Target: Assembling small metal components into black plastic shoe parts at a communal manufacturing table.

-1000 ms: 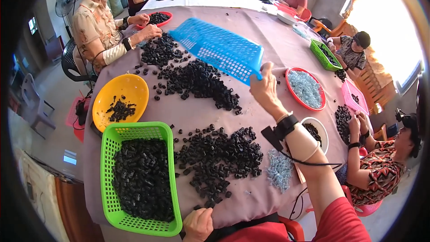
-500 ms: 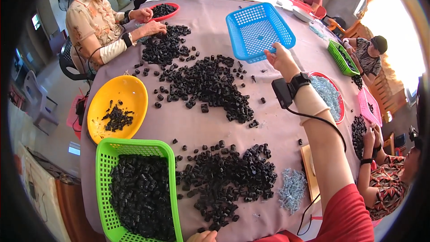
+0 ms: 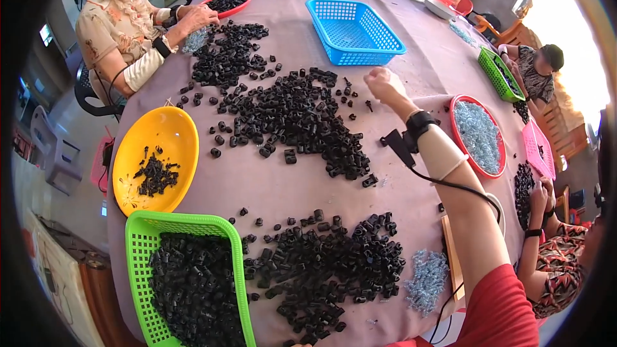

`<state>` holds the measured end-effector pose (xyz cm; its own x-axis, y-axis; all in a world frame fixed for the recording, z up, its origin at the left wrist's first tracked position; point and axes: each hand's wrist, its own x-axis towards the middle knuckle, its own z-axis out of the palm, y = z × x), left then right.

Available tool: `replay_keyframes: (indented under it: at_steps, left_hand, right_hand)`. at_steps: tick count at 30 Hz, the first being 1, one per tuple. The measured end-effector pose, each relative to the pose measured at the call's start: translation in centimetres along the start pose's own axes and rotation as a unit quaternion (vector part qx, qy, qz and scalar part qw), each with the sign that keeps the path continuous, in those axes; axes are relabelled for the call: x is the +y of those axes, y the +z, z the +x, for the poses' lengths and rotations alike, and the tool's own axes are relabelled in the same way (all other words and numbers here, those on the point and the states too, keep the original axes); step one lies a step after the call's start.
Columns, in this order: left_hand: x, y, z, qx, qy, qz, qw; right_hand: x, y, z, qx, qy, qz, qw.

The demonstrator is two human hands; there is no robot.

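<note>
My right hand (image 3: pixel 384 86) is stretched far over the table, fingers curled in, with nothing seen in it. It is just short of the near right corner of a blue plastic basket (image 3: pixel 366 58), apart from it. The basket sits upright on the cloth, no contents visible inside. Closest to the hand on its left is a large heap of short black plastic parts (image 3: pixel 289 112). Of my left hand (image 3: pixel 302 345) only a sliver shows at the lower edge, below a second heap of black parts (image 3: pixel 328 263); its fingers are hidden.
A green basket (image 3: pixel 239 270) full of black parts stands near left, below a yellow bowl (image 3: pixel 183 180) with small black pieces. Clear small parts lie in a red-rimmed tray (image 3: pixel 503 154) and in a pile (image 3: pixel 427 279). Other people work around the table (image 3: pixel 302 193).
My right hand has let go of the blue basket and drawn slightly back toward me; the basket now rests on the table. My left hand has slipped almost out of view.
</note>
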<state>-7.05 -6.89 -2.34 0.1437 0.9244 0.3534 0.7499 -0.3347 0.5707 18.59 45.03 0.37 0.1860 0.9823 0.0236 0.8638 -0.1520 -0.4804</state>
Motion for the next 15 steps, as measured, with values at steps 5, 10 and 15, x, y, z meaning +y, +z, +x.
replay_keyframes:
  at_steps: [5,10,15]
  left_hand:
    - [0.0,0.1,0.2,-0.006,0.018,-0.003,1.0]
    - [0.1,0.3,0.2,0.003,0.015,0.01,1.0]
    - [0.3,0.2,0.2,0.011,0.018,0.026,0.999]
  right_hand:
    - [0.7,3.7,0.3,0.007,-0.157,-0.079,0.984]
    - [-4.5,4.9,-4.1,0.002,-0.23,0.061,0.971]
    - [-1.8,1.7,-6.1,0.075,-0.108,-0.099,0.986]
